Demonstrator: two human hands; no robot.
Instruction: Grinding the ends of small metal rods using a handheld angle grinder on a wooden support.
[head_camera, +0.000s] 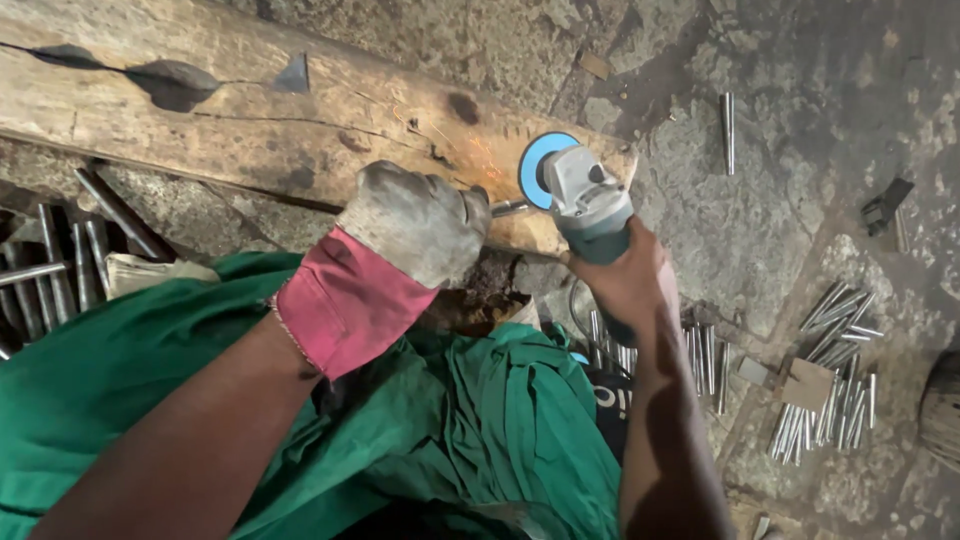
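Observation:
My left hand (418, 218), in a worn grey glove with a red cuff, grips a short metal rod (508, 208) and presses it on the wooden beam (230, 110). My bare right hand (625, 280) holds an angle grinder (588, 200) with a blue disc (537, 165). The disc meets the rod's tip, and a few orange sparks fly over the beam just left of it. Green cloth (470, 420) covers my lap below both hands.
Several short metal rods lie in piles on the stone floor: one pile (830, 390) at the right, another (700, 355) by my right forearm, longer ones (50, 265) at the left. A single rod (728, 130) lies apart at the upper right. A small dark tool (885, 205) rests near the right edge.

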